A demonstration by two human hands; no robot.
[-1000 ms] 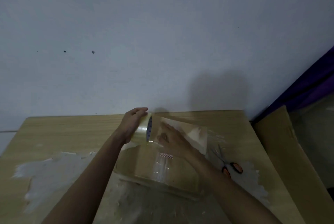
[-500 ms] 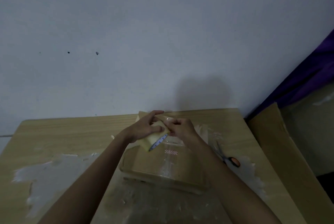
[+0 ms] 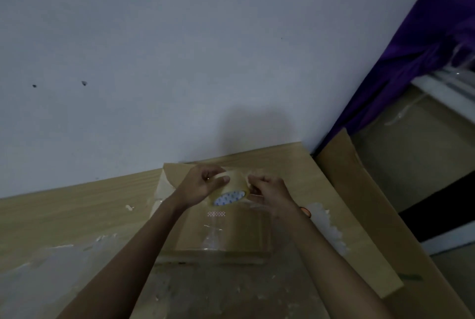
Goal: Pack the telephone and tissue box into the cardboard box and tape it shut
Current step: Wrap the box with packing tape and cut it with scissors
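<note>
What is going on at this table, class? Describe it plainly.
A person is taping a closed cardboard box that sits on the wooden table. The left hand grips a tape roll above the box, while the right hand pinches at the roll's edge, apparently picking at the tape's free end. Some clear tape already lies across the box top. An orange scissors handle peeks out beside the right wrist.

Tape roll [image 3: 229, 190]: clear yellowish plastic film, glossy; the core face is white paper with blue print. Cardboard box [image 3: 244, 233]: matt brown card, with a shiny clear tape strip [image 3: 212, 237] on its top. Table [image 3: 77, 212]: pale wood grain, smooth, with dull whitish scuffed patches. Wall [image 3: 180, 48]: matt paint. Curtain [image 3: 424, 35]: purple cloth, slight sheen. Cardboard sheet [image 3: 359, 215]: matt, plain.
</note>
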